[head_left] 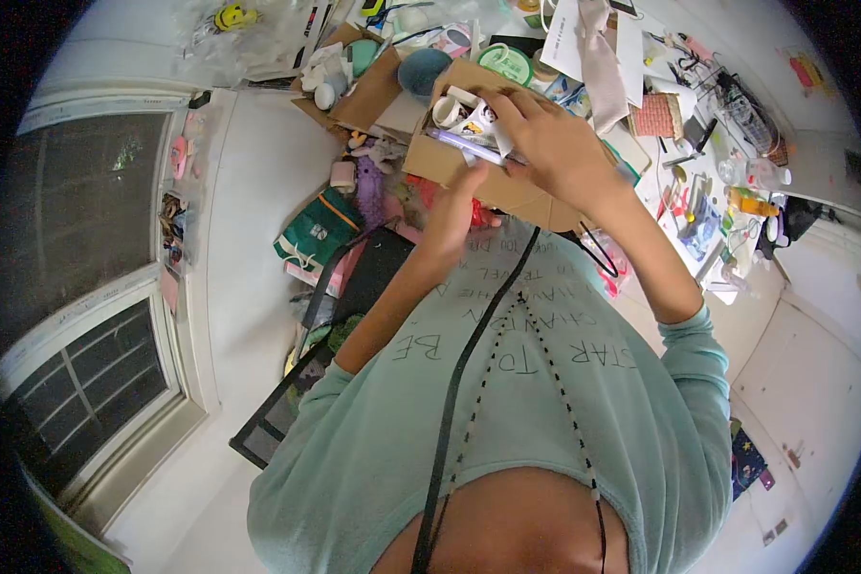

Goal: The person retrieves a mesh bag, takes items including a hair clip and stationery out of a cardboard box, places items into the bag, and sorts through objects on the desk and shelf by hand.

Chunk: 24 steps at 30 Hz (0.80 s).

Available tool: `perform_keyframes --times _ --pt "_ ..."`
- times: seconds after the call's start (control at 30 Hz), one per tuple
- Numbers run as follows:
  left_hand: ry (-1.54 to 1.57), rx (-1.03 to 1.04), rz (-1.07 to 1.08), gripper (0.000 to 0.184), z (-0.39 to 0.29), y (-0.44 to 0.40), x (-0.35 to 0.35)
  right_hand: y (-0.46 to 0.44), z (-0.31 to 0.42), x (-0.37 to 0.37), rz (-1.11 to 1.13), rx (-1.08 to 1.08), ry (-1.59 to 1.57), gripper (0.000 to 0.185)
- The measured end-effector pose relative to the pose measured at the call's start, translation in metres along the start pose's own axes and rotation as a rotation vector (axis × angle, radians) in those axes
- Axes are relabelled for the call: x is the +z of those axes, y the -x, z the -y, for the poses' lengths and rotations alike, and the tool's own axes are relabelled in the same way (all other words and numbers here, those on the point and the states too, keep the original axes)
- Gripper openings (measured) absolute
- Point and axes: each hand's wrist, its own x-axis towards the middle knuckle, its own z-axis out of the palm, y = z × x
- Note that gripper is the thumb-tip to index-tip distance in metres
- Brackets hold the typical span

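A cardboard box point(435, 160) stands at the near edge of the cluttered table. Inside it lie a white roll point(446, 111), a white printed packet point(478, 122) and a pale purple stick-like item point(469, 145). My left hand point(454, 210) is at the near side of the box, its thumb on the rim by the purple item and its other fingers partly hidden below. Over the box's right part reaches my right hand point(555, 153), fingers bent down onto the contents; its fingertips are partly hidden among them.
Behind the box are a dark blue bowl point(424, 73) and a green round container point(505, 64). A red woven basket point(655, 116) and bottles point(756, 174) stand to the right. A green bag point(318, 228) is at lower left, near a black chair point(373, 277).
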Motion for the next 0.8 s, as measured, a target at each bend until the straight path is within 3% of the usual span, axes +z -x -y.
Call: perform_keyframes --times 0.1,0.27,0.4,0.7,0.8 --pt "-0.076 -0.039 0.055 0.029 -0.007 0.005 -0.002 0.0 -0.008 -0.002 -0.088 -0.041 -0.122 0.064" --pt "-0.138 -0.07 0.126 0.031 -0.017 0.011 -0.004 -0.005 -0.012 -0.006 -0.007 -0.037 -0.144 0.067" --pt "-0.154 -0.014 0.055 0.032 -0.02 0.015 0.005 -0.005 -0.013 -0.006 -0.044 -0.094 -0.177 0.07" --pt "-0.198 -0.063 0.133 0.033 -0.032 0.016 0.002 -0.018 -0.017 -0.013 0.099 -0.079 -0.296 0.058" --pt "-0.214 -0.057 0.126 0.034 -0.027 0.013 -0.001 -0.018 -0.022 -0.004 0.044 -0.046 -0.286 0.057"
